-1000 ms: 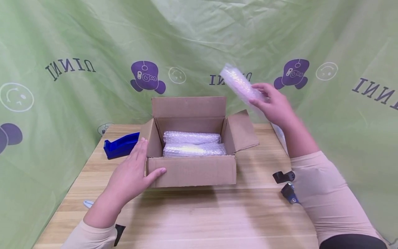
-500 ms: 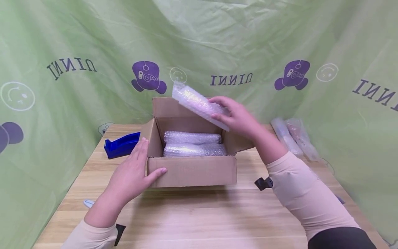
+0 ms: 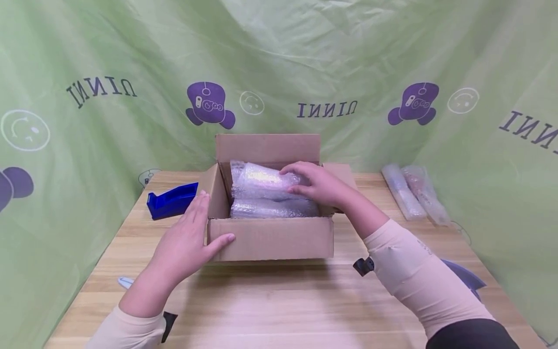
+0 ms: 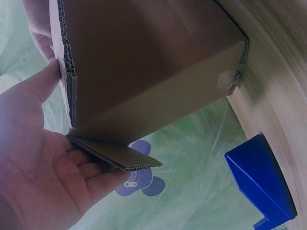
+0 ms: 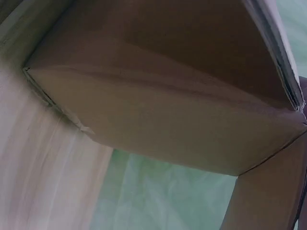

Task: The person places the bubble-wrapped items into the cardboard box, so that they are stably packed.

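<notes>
An open cardboard box (image 3: 270,240) stands mid-table with its flaps folded outward. My right hand (image 3: 320,186) holds a bubble-wrapped roll (image 3: 261,179) by its right end, inside the box opening. Under and in front of it, another bubble-wrapped roll (image 3: 270,209) lies in the box. My left hand (image 3: 185,247) rests against the box's left side, its fingers along the left flap and its thumb on the front flap. In the left wrist view, the fingers of the left hand (image 4: 48,177) touch the side flap (image 4: 120,155). The right wrist view shows only the box's outer wall (image 5: 158,120), not the hand.
A blue tape dispenser (image 3: 172,201) sits left of the box. Two bubble-wrapped packages (image 3: 403,191) lie at the table's right back. A blue object (image 3: 466,277) is partly hidden by the right sleeve, and a pale blue object (image 3: 125,282) by the left wrist. A green curtain (image 3: 279,63) hangs behind.
My right hand has carried the bubble-wrapped roll leftward from the right of the box and down into its opening. The left hand has stayed on the box.
</notes>
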`<move>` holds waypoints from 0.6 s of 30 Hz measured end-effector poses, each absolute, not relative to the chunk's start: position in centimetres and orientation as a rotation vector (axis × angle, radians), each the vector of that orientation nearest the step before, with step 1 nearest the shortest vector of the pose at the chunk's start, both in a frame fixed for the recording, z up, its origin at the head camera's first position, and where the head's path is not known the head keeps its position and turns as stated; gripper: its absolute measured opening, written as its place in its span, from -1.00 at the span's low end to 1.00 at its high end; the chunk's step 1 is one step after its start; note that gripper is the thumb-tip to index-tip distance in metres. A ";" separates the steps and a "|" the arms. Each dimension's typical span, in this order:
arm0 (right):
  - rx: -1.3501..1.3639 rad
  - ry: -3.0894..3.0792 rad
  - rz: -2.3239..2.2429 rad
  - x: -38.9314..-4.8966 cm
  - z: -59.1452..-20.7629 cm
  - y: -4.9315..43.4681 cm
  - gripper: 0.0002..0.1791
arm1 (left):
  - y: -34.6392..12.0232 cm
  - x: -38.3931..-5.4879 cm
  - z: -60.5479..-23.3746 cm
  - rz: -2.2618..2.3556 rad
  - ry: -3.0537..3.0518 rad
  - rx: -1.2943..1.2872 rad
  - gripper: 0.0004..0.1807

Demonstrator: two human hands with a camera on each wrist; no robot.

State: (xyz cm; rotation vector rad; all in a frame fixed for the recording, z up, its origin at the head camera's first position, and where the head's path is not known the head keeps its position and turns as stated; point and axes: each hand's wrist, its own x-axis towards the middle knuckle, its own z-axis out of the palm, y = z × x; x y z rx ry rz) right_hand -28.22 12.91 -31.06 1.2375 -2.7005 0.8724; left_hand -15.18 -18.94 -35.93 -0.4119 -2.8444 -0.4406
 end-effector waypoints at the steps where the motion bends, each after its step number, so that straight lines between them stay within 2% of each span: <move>1: 1.252 -2.719 0.843 -28.2 -31.2 12.9 -0.55 | -18.9 -15.2 -35.9 -0.441 -2.844 -0.412 0.18; 11: 1.343 -2.855 0.426 -28.1 -31.9 12.3 -0.62 | -18.9 -15.1 -36.0 -0.444 -2.848 -0.409 0.18; 18: 1.361 -2.882 0.381 -28.1 -32.0 12.3 -0.68 | -18.9 -15.1 -35.8 -0.458 -2.870 -0.392 0.19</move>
